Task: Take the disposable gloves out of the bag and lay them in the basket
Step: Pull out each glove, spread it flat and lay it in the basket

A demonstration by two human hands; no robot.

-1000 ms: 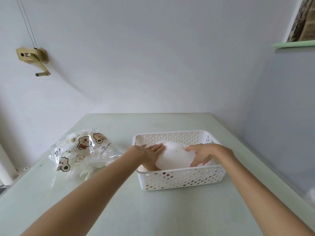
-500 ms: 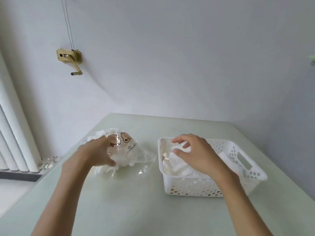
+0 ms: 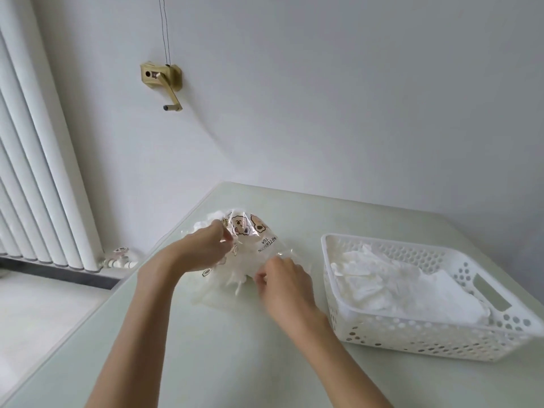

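The pale green table (image 3: 223, 363) carries everything; at my right stands the white perforated basket (image 3: 412, 343), already holding a heap of disposable gloves (image 3: 391, 287). Beside it lies the clear printed bag (image 3: 250, 240), with more gloves showing through the film. My left hand (image 3: 203, 248) pinches the bag's upper edge and my right hand (image 3: 282, 281) pinches film at its mouth. I judge it best to spread the opening wide, pin the bag down, and draw out a loose bunch gently.
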